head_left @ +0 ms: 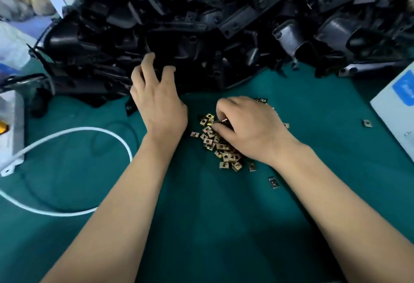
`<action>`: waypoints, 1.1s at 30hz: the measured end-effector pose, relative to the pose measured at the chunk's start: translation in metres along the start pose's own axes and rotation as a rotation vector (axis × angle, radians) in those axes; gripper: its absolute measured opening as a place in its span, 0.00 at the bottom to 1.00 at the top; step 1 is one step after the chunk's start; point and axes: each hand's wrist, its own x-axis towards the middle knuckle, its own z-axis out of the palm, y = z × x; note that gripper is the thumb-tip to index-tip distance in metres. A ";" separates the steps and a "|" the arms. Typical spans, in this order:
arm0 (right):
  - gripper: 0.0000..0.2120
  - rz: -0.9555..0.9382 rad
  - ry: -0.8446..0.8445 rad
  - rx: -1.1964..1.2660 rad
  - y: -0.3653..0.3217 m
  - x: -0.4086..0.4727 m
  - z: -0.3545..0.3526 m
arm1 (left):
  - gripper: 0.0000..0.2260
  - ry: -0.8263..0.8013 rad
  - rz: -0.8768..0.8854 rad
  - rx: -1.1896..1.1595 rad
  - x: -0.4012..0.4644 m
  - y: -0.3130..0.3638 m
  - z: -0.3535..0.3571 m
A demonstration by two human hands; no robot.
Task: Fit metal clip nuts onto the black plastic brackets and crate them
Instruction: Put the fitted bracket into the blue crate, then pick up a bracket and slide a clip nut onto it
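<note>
Many black brackets (224, 24), green mat (201, 215)

Green table (224, 226) bears heaped black brackets (201, 24); clip nuts (220, 148) (some scattered); white cable (74, 130).

black plastic brackets (224, 24), brass-yellow clip nuts (215, 141), teal mat (224, 215), white cable (74, 132)

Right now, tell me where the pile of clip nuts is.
In the head view, the pile of clip nuts lies on the green mat, center-right, partly under the right hand, just below the heap of black brackets.
</note>
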 end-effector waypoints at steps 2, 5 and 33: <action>0.12 0.017 0.016 0.085 0.001 -0.001 0.000 | 0.25 0.017 -0.009 0.000 0.000 -0.001 -0.001; 0.10 0.034 0.092 0.273 0.004 -0.003 -0.001 | 0.23 0.045 -0.024 -0.031 0.001 -0.004 -0.003; 0.21 0.143 0.265 1.676 0.019 -0.008 -0.024 | 0.04 0.042 0.488 -0.654 -0.025 0.033 -0.009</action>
